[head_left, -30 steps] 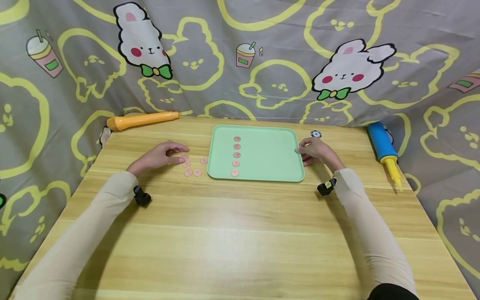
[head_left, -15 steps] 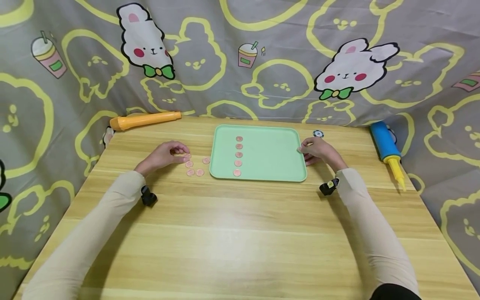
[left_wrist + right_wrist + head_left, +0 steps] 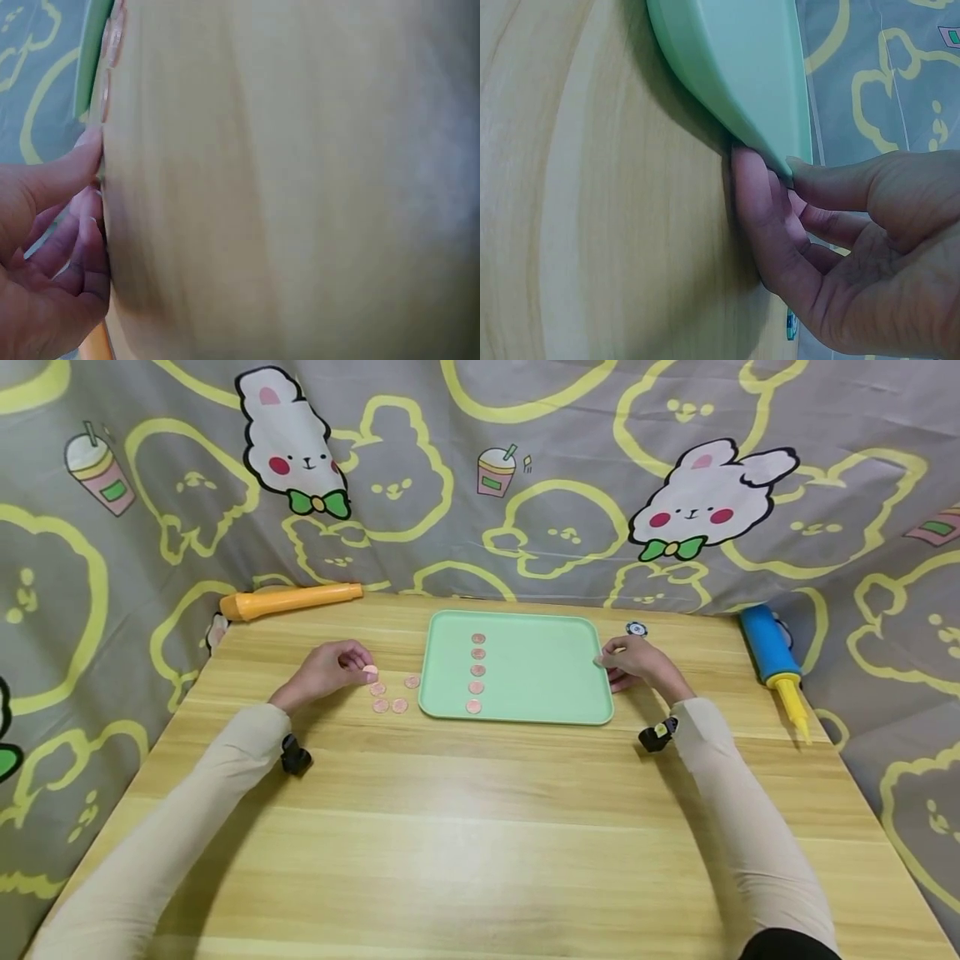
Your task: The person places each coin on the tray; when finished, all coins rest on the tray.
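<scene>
1. Head view: green tray (image 3: 525,693) is lying on the wooden table (image 3: 480,827), serving as the landmark. Five coins (image 3: 477,670) are sitting in a line down its left part. Left of the tray, the left hand (image 3: 324,670) is pinching one coin (image 3: 370,670) in curled fingertips, just above four loose coins (image 3: 390,704) lying near the tray's left rim. At the tray's right rim, the right hand (image 3: 637,662) is gripping the edge. A poker chip (image 3: 636,628) is lying behind that hand; a blue pump (image 3: 772,658) is resting well to the tray's right, an orange tube (image 3: 288,600) far to its left rear.

2. Left wrist view: left hand (image 3: 45,255) is curling its fingers at the table edge; the tray (image 3: 93,52) is showing beyond, coins blurred.

3. Right wrist view: right hand (image 3: 840,247) is clasping the tray's rim (image 3: 735,82), thumb above, fingers beneath.
</scene>
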Tool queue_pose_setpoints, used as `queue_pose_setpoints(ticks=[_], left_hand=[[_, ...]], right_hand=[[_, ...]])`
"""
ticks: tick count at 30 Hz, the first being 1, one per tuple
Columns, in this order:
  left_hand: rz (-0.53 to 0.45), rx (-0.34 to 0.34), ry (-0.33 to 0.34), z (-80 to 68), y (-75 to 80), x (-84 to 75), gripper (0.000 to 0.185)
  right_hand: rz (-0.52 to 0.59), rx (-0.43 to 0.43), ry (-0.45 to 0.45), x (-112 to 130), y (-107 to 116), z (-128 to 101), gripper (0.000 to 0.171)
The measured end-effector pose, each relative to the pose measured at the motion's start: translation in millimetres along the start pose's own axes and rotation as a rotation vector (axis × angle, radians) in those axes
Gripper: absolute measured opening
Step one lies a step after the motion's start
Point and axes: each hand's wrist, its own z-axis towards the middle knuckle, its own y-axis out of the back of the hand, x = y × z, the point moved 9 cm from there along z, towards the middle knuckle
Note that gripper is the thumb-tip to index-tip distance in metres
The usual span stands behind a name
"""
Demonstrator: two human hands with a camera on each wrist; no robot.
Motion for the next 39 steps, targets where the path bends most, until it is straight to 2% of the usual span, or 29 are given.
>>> queue_pose_setpoints(ticks=[5,12,19,24,32,39], left_hand=[[-0.001,-0.061,-0.005,-0.8,4.8,0.1,0.020],[-0.085,-0.064,0.027,-1.5,4.0,-4.1,0.023],[-0.166,-0.088,-0.003,-0.4,-3.1,-14.6,0.024],[-0.242,-0.094,0.009,3.5,-0.9,-22.3,0.025],[-0.313,0.002,0.064,18.3,-13.5,-42.2,0.032],[-0.338,-0.014,0.041,39.8,-25.2,-65.9,0.028]], right_hand=[[0.004,-0.004,-0.013,0,0,-1,0.030],[-0.010,-0.019,-0.012,2,3,-1,0.033],[0.117,0.073,-0.078,4,4,-6,0.036],[0.176,0.088,-0.073,6,3,-6,0.036],[0.134,0.043,-0.046,5,4,-7,0.037],[0.118,0.048,-0.014,6,4,-8,0.029]])
